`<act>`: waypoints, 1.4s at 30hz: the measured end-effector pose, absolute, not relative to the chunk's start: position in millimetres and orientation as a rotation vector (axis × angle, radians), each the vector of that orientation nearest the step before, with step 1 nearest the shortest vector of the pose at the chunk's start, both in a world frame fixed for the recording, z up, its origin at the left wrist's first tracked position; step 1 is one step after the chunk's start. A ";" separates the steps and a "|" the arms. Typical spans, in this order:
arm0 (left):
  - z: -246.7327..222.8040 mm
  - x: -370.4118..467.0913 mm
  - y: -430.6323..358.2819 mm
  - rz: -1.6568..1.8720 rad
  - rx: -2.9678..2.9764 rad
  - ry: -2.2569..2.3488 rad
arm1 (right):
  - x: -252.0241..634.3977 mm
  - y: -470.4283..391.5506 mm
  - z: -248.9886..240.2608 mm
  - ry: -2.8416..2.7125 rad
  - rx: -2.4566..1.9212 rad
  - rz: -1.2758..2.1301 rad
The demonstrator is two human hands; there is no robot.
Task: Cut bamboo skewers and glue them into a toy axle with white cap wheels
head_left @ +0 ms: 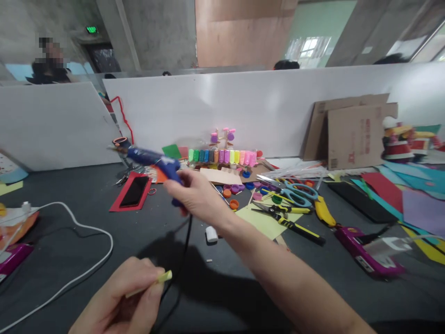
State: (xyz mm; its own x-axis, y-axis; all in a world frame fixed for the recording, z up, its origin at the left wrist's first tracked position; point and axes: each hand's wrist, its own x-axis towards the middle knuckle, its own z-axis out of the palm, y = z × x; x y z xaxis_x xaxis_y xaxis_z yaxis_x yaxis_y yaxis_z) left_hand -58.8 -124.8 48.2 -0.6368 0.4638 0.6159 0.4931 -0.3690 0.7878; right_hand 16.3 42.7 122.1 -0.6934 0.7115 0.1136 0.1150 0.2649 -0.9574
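Note:
My right hand (194,192) is wrapped round the handle of a blue hot glue gun (153,160), held up over the table with its nozzle toward the left. A black cord hangs from its handle. Lower down, my left hand (125,294) pinches a small rolled piece of pale yellow paper (166,277) between thumb and fingers. Part of that roll is hidden by the fingers. Between the hands and the far side, a white block (211,234) lies on the dark tabletop.
Pliers (292,225) and scissors (295,192) lie right of centre. A phone (134,191) rests on red paper. Several coloured clay tubs (222,157) line the back. A purple power strip (365,253) sits at right; a white cable (107,234) curves at left. White panels (243,106) stand behind.

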 end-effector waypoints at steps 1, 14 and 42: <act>51.5 -59.9 -119.8 -2.230 -1.368 -1.775 | 29.2 47.0 129.6 -1.879 -0.691 1.458; 47.3 -49.7 -31.3 -2.644 -1.500 -2.264 | 157.0 60.4 75.4 -1.520 -0.908 1.291; 11.7 -58.5 -14.8 -1.857 -1.675 -2.394 | 168.9 45.4 15.4 -1.808 -1.173 1.117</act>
State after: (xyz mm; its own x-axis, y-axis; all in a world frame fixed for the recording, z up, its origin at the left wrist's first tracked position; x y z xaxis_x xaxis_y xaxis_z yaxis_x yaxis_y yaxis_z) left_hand -58.5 -14.8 11.7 -0.4931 0.8210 0.2877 0.4828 -0.0169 0.8756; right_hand 168.9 45.4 15.4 -0.3458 0.9332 0.0977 0.3305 0.2186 -0.9181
